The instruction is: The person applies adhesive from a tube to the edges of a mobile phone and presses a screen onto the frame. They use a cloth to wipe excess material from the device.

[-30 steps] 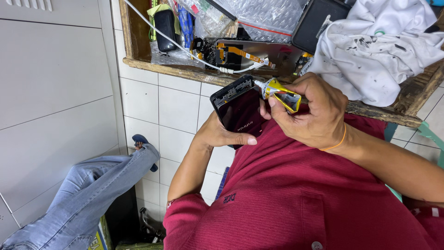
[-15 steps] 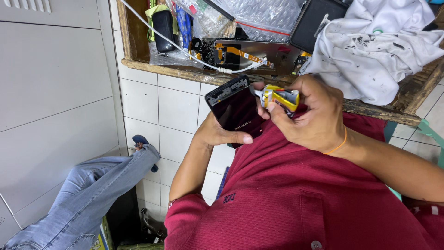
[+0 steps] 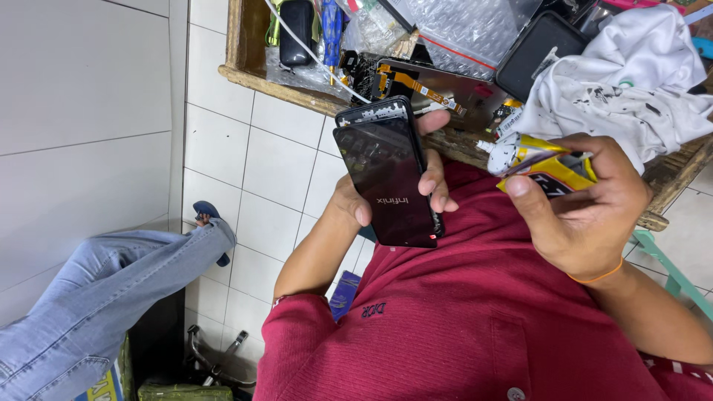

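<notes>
Black glass phone [image 3: 390, 178], its dark screen panel sitting slightly askew on the frame, lies in my left hand [image 3: 386, 200], fingers wrapped round both edges. My right hand [image 3: 587, 208] has pulled its squeezed yellow-and-white glue tube [image 3: 538, 162] away rightward, so the nozzle no longer touches the phone's edge.
</notes>
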